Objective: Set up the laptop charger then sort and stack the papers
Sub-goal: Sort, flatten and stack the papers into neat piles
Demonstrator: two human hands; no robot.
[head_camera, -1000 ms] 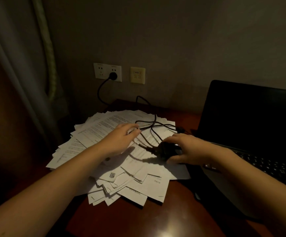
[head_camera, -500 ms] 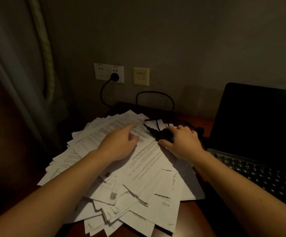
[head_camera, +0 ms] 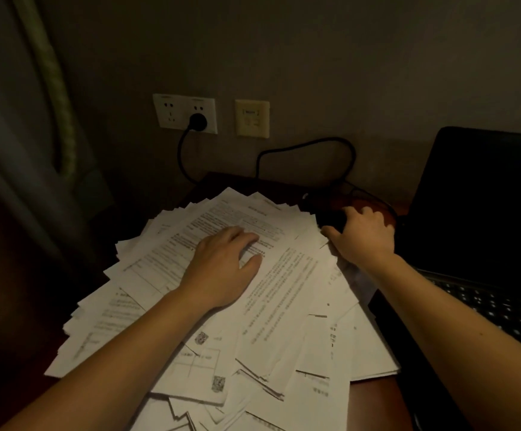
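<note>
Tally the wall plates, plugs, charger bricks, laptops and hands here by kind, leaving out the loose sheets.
wall plates: 2, white socket plate and beige plate
plug: 1
charger brick: 1
laptop: 1
hands: 2, left hand and right hand
total: 7

The room is dim, with a brownish cast. Light comes from the near side, at 6 o'clock: the papers (head_camera: 284, 293) are brightest, and the wall (head_camera: 315, 57) at 12 o'clock fades to grey. The left hand (head_camera: 222, 265) casts a soft shadow under its thumb. The laptop (head_camera: 486, 197) at 3 o'clock and the charger (head_camera: 330, 217) in the right hand (head_camera: 362, 236) are black patches without detail; only the keys (head_camera: 502, 315) glint. Print is soft, sheet edges at 8 o'clock smear, the curtain (head_camera: 19, 150) at 9 o'clock bows.
</note>
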